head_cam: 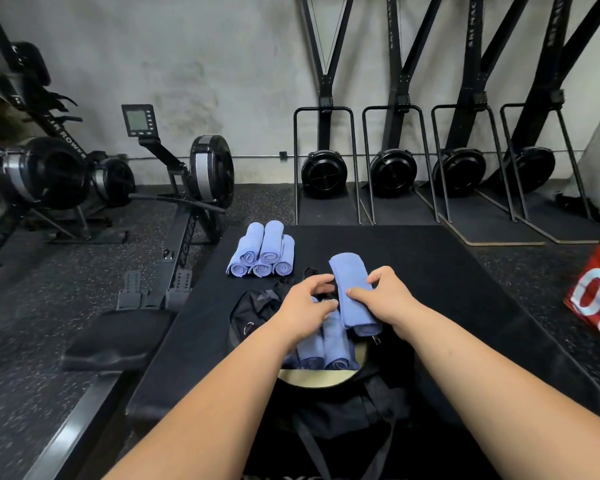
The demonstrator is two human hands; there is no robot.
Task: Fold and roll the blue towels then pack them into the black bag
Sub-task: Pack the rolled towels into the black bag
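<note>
Head view: my right hand (388,303) grips towel roll (352,285), thumb across top, roll tilted over open bag (253,306). My left hand (305,306) just left of roll, fingers loosely spread, resting on packed towels (323,344) inside bag. Pile (262,252) of five rolls sits on mat (430,258), beyond left hand.

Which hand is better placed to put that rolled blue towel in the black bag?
The right hand: it grips the rolled blue cloth towel over the open black fabric bag; the left hand, by the packed rolls, holds nothing.
</note>
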